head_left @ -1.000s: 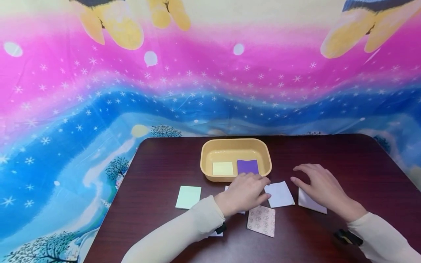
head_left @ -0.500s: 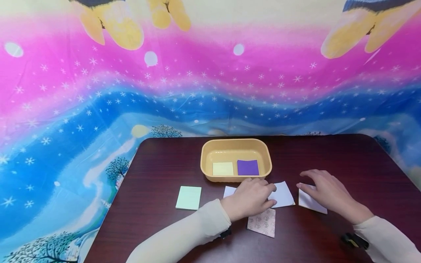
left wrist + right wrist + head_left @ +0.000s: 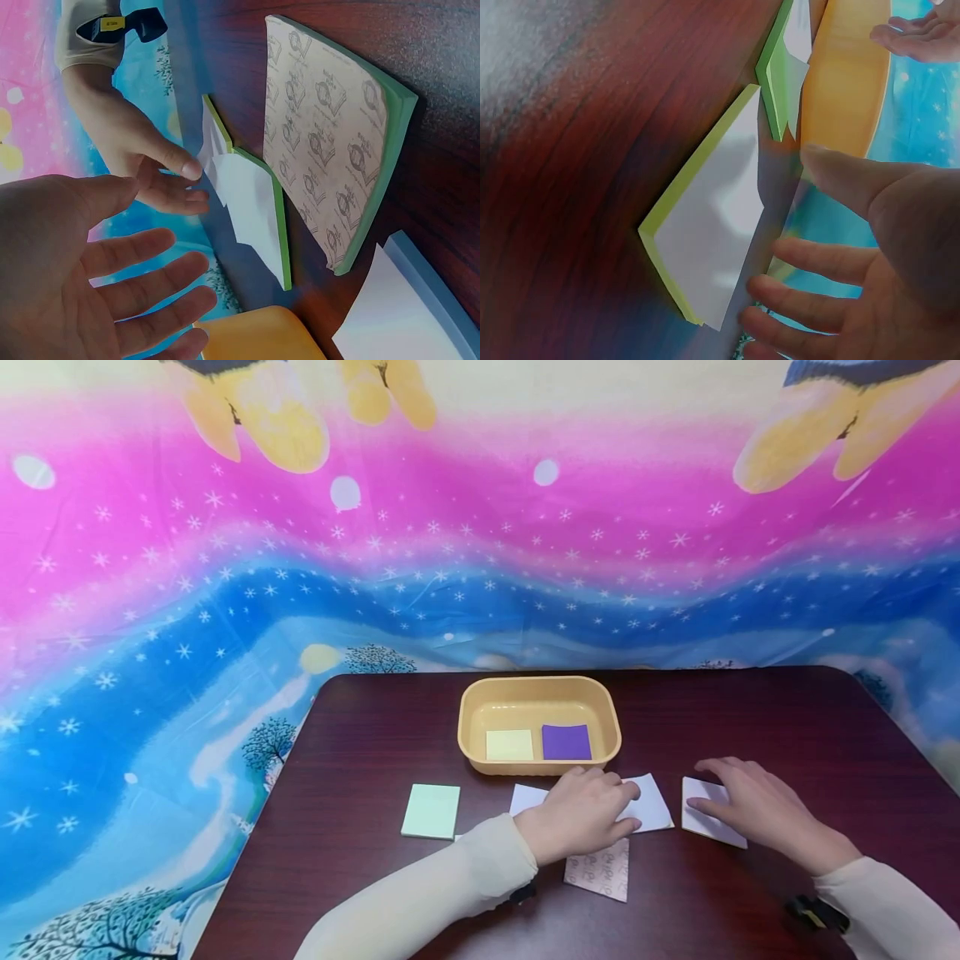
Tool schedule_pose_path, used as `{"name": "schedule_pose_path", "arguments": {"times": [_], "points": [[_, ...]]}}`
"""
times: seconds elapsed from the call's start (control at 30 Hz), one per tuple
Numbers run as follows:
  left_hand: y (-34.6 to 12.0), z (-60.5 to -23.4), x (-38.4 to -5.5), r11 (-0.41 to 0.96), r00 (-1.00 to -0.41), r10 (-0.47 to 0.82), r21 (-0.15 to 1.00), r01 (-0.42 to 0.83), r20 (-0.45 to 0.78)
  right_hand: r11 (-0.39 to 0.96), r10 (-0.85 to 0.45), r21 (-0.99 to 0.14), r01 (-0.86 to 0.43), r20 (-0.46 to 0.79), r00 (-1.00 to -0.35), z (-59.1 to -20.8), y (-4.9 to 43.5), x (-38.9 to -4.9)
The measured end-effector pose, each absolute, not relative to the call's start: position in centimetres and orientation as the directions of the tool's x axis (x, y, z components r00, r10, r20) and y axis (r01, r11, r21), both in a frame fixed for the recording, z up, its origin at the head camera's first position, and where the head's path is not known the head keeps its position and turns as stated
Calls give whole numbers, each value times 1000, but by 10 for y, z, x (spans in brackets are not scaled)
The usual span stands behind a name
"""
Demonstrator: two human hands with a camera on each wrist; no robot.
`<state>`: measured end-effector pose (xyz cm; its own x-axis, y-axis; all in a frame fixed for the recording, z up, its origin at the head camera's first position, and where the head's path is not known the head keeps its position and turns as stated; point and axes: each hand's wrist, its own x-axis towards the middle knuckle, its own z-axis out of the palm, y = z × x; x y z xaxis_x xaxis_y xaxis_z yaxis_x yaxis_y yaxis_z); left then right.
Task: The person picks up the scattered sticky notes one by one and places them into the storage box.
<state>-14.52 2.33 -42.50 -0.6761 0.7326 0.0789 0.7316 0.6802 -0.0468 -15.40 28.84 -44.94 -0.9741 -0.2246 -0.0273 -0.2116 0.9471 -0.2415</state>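
My left hand (image 3: 585, 814) hovers palm down over the pads in the middle of the table, holding nothing, its fingers relaxed and spread in the left wrist view. Partly behind it are a white-topped sticky note pad (image 3: 652, 802) with green edges and a printed pad (image 3: 597, 872), also green-edged. Another white-topped pad (image 3: 405, 300), blue-edged, lies partly covered to its left. My right hand (image 3: 768, 814) is above the right-hand white-topped pad (image 3: 712, 217), whose edges are yellow-green. Its fingers are loosely spread and apart from the pad.
A yellow tray (image 3: 540, 768) stands behind the pads, with a pale yellow pad (image 3: 508, 745) and a purple pad (image 3: 566, 742) inside. A light green pad (image 3: 431, 811) lies at the left on the dark wooden table (image 3: 360, 760). A printed cloth (image 3: 480, 527) hangs behind.
My left hand has shifted right and slightly nearer to me, uncovering the purple pad and more of the left white-topped pad. The right hand has also drifted right and nearer. The pads look unmoved.
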Motion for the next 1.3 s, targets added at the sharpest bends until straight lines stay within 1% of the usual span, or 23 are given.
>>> {"name": "schedule_pose_path", "arguments": {"times": [0.2, 0.47, 0.9, 1.03, 1.3], "points": [[25, -427, -145, 676, -672, 737, -53, 735, 78, 949, -222, -247, -195, -86, -971, -451, 293, -154], [27, -428, -145, 670, -664, 742, -58, 740, 95, 954, -234, -215, -211, -87, -968, -459, 294, -155], [27, -430, -145, 661, -655, 750, -61, 748, 94, 951, -203, -258, -169, -109, -973, -460, 296, -158], [26, -430, -145, 660, -653, 751, -64, 749, 100, 950, -201, -262, -170, -98, -975, -460, 296, -158], [26, -430, -145, 663, -658, 748, -56, 746, 90, 948, -232, -236, -215, -44, -972, -455, 299, -160]]}}
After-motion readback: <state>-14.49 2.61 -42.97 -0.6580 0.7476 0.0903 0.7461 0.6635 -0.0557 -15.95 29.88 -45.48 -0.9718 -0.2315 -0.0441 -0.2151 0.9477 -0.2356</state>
